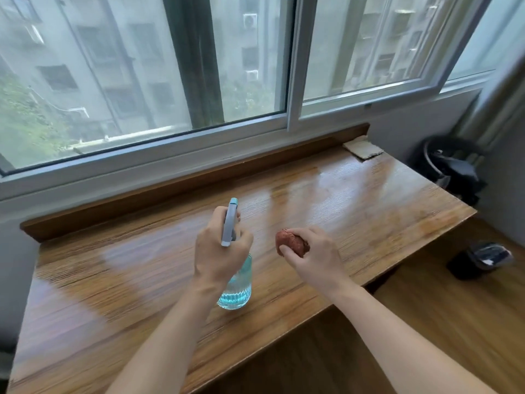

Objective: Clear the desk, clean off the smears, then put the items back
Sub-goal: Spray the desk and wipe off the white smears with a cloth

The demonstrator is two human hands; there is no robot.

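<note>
My left hand (220,251) grips the neck and trigger of a clear blue spray bottle (237,288), its grey-blue nozzle pointing away toward the window. The bottle is upright over the middle of the wooden desk (113,280); I cannot tell if its base touches the top. To its right, my right hand (315,260) holds a bunched-up reddish-brown cloth (291,241) just above the desk surface. The desk top is glossy and reflects the window light.
A torn piece of cardboard (362,149) lies at the desk's far right corner. A window with a white frame (295,81) runs along the back. On the floor to the right are a black bin (451,166) and a small dark object (480,258).
</note>
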